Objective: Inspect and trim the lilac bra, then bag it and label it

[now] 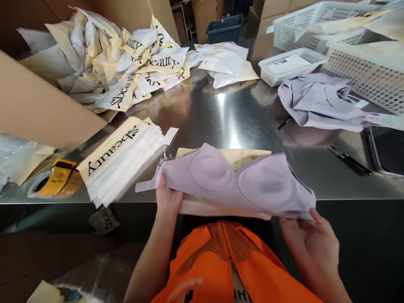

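A lilac bra (214, 172) is stretched out flat between my two hands at the front edge of the metal table. My left hand (167, 198) pinches its left end, near a white hang tag (171, 136) on a string. At the other end my right hand (311, 235) grips the side band between thumb and fingers. Under the bra lies a packing bag (227, 208), its cream strip showing behind the cups. Left of my left hand rests a stack of cream and white printed bags (123, 155).
A pile of filled bags (126, 63) stands at the back left beside a cardboard flap (44, 105). Tape (58, 179) sits at the left edge. On the right are more lilac garments (315, 101), small black snips (350, 162), a dark-screened device (388, 147) and white baskets (366, 67).
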Action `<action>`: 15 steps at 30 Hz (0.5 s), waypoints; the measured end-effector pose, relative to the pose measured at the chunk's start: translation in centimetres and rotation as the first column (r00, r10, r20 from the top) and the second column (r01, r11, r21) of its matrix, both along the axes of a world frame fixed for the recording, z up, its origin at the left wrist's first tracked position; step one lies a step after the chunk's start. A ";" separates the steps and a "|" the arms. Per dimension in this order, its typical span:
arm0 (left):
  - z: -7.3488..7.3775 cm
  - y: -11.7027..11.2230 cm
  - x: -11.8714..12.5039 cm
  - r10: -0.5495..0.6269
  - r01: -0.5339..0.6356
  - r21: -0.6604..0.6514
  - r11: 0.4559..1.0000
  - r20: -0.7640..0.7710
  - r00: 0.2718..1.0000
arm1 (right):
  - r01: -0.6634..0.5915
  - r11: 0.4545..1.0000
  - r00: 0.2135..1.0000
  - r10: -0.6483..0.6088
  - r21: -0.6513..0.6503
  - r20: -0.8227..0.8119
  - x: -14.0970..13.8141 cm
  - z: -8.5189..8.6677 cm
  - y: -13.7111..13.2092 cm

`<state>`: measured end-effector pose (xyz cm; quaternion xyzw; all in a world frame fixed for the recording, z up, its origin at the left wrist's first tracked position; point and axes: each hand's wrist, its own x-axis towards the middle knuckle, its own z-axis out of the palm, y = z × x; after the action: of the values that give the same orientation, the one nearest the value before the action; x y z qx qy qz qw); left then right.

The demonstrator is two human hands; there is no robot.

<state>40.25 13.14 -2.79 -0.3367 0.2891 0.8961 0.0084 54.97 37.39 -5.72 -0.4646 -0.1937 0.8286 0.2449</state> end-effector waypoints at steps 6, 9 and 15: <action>1.6 -6.7 -2.4 0.125 -0.124 0.018 0.992 -0.125 0.984 | 0.315 0.943 0.949 -0.311 0.110 -0.057 -1.4 1.0 5.0; 3.8 -9.8 -4.1 0.123 -0.135 -0.038 0.990 -0.226 0.966 | 0.254 0.956 0.964 -0.239 0.148 -0.115 -2.8 2.7 7.4; 7.5 -12.2 -5.1 -0.017 -0.147 -0.318 0.937 -0.459 0.888 | 0.123 0.920 0.962 -0.018 0.373 -0.273 -6.3 7.2 10.2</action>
<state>35.14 0.94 4.71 -0.1234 0.4234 0.8851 -0.1489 48.64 47.54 1.50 -0.2992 -0.3017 0.8192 0.3852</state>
